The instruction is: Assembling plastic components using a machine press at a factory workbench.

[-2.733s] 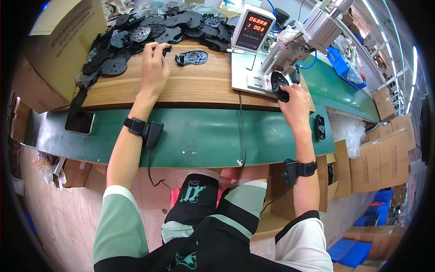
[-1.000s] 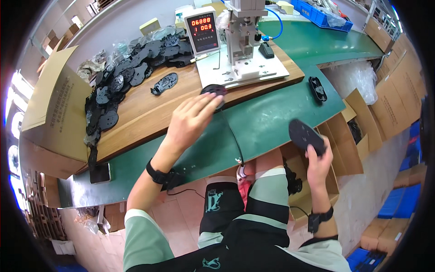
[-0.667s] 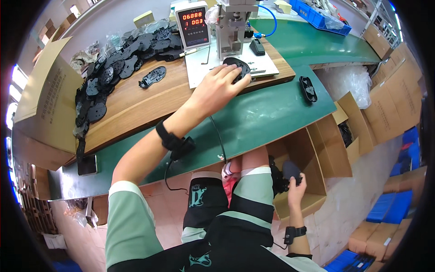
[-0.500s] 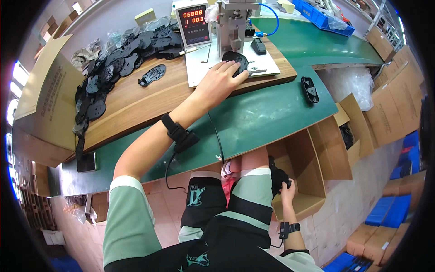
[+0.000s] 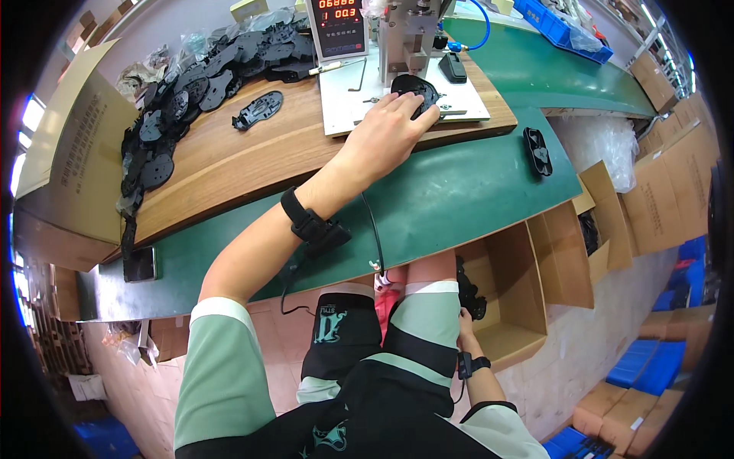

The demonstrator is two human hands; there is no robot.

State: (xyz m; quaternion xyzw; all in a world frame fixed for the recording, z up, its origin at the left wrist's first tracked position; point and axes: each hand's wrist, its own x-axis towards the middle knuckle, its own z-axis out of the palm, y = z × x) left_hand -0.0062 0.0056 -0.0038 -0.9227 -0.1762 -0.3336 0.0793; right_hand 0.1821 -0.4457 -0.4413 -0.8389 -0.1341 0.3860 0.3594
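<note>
My left hand reaches over the wooden board, its fingers curled over the near edge of a rounded black plastic part. That part rests on the white base plate beneath the metal press. Low down beside my right thigh is my right hand. It is at the near left of an open cardboard box, just below black pieces inside it. My thigh and the small size hide its fingers, so I cannot make out whether they hold anything.
A long heap of black plastic parts covers the board's left and back, with one loose part nearer. A control box with red digits adjoins the press. A black oblong piece lies on the green table; a phone lies at left.
My right hand has drawn left and slightly down, away from the black pieces in the box toward my thigh. My left hand stays on the part under the press. The view has shifted slightly.
</note>
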